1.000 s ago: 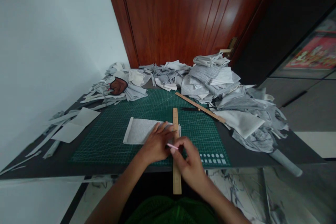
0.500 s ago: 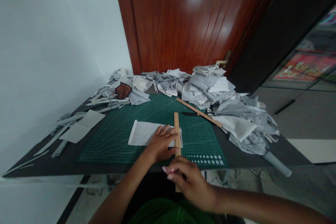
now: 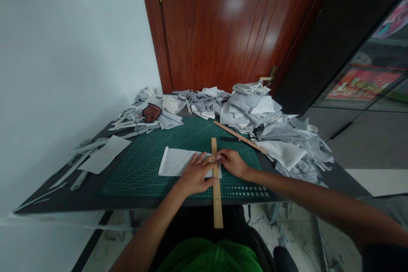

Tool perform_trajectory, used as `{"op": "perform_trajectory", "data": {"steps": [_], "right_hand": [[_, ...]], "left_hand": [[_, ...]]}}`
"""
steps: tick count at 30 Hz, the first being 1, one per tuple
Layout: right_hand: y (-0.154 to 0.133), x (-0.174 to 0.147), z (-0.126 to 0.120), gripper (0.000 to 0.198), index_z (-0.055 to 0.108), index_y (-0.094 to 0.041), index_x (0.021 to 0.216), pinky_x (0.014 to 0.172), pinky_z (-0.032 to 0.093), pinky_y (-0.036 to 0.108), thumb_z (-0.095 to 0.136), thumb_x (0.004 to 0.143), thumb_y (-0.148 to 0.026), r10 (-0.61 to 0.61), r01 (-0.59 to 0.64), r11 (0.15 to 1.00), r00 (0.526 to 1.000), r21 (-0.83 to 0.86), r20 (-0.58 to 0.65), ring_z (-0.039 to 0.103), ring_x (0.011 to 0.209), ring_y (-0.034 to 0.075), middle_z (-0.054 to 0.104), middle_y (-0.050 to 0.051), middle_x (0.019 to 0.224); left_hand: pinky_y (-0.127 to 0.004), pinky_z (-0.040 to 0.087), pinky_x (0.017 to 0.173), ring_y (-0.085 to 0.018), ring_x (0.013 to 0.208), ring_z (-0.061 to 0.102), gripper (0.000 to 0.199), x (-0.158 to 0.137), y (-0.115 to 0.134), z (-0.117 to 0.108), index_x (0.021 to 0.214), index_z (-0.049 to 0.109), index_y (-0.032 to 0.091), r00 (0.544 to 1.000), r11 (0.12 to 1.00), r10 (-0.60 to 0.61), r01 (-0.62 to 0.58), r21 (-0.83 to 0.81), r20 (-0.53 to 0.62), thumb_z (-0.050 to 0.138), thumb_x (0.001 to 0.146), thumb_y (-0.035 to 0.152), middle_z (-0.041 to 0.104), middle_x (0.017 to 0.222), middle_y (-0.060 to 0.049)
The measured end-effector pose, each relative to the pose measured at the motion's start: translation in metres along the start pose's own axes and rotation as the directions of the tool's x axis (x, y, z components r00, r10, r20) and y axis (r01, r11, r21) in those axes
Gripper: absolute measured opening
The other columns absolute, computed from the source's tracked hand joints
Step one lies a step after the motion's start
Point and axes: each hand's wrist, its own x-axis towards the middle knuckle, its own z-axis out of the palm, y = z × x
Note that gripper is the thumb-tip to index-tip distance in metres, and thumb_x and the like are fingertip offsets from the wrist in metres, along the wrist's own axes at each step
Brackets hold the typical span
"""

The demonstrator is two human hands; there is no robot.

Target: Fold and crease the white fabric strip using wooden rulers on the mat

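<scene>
A light grey-white cloth piece (image 3: 180, 162) lies flat on the green cutting mat (image 3: 137, 178), its left end showing a narrow folded white edge. Across its right end rests a wooden ruler (image 3: 217, 204), upright in the view and overhanging the table's front edge. My left hand (image 3: 197, 174) lies spread on the cloth, fingertips and thumb pressing on the ruler. At the ruler's right side, my right hand (image 3: 232, 162) is closed in a pinch at the cloth's right edge; its fingertips partly cover that edge.
A second wooden ruler (image 3: 240, 137) lies diagonally beside dark scissors (image 3: 230, 138). Piled grey and white cloth (image 3: 251, 108) lines the back and right. At left are cloth strips (image 3: 72, 170), a pale sheet (image 3: 103, 155) and a brown dark-edged piece (image 3: 152, 112). A door stands behind.
My right hand has moved from the ruler's near end up to the cloth's right edge beside the ruler. My left hand stays pressed on the ruler and cloth.
</scene>
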Motion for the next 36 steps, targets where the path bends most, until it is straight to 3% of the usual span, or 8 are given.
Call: {"op": "perform_trajectory", "data": {"steps": [18,31,36], "right_hand": [[0.004,0.006,-0.008,0.014,0.074,-0.016,0.090,0.073,0.049,0.025,0.061,0.094,-0.011,0.151,-0.138,0.976,0.986,-0.166,0.070,0.072,0.081,0.019,0.079,0.008,0.090],[-0.004,0.006,-0.012,0.018,0.077,-0.016,0.094,0.074,0.049,0.024,0.060,0.095,-0.009,0.109,-0.078,0.970,0.986,-0.232,0.125,0.074,0.084,0.019,0.081,0.009,0.093],[-0.007,0.007,-0.016,0.023,0.078,-0.017,0.093,0.082,0.049,0.025,0.058,0.094,-0.006,0.072,-0.035,0.968,0.988,-0.248,0.140,0.073,0.091,0.020,0.081,0.008,0.096]], "left_hand": [[-0.061,0.019,0.127,-0.034,0.154,0.033,0.055,0.000,0.001,-0.001,0.145,0.056,0.030,1.000,1.000,-0.012,0.012,0.028,0.009,0.068,0.093,0.046,0.052,0.156,-0.005],[-0.063,0.019,0.127,-0.035,0.153,0.034,0.059,0.000,0.002,-0.002,0.147,0.054,0.032,1.000,1.000,-0.007,0.006,0.025,0.008,0.070,0.092,0.043,0.052,0.156,-0.004],[-0.064,0.020,0.126,-0.035,0.153,0.033,0.057,0.001,0.002,-0.002,0.146,0.056,0.029,1.000,0.999,-0.012,0.012,0.042,0.015,0.069,0.093,0.044,0.052,0.156,-0.006]]}}
